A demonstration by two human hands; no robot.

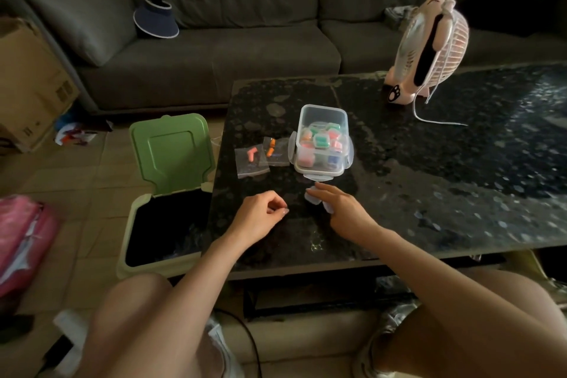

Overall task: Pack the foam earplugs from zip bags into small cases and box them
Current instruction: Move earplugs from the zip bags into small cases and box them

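Two zip bags [250, 163] lie flat on the dark speckled tabletop [445, 181], just left of the clear plastic box [322, 120] and overlapping at their edges. The nearer one holds pink foam earplugs [251, 154], the farther one orange earplugs [270, 149]. The box stands open-topped with its latch flaps hanging at the sides. Inside it small cases [320, 139] are heaped, showing pink, green and blue through the wall. I can read no label on the bags, box or cases. The print on the cardboard carton [27, 80] by the sofa [230, 49] is too small to make out.

My left hand [264, 212] hovers near the tabletop's front left part, its grip narrow: fingers curled in, thumb tip meeting forefinger tip, with nothing visible between them. My right hand [340, 209] lies just in front of the box, fingers fairly straight over a small translucent case [312, 197] on the tabletop, whose bluish edges show under my fingertips. I cannot tell whether that grip closes round the case or only rests on it.

A green-lidded bin [171, 153] stands open beside the tabletop's left edge, and a pink fan [429, 46] sits on the far side.
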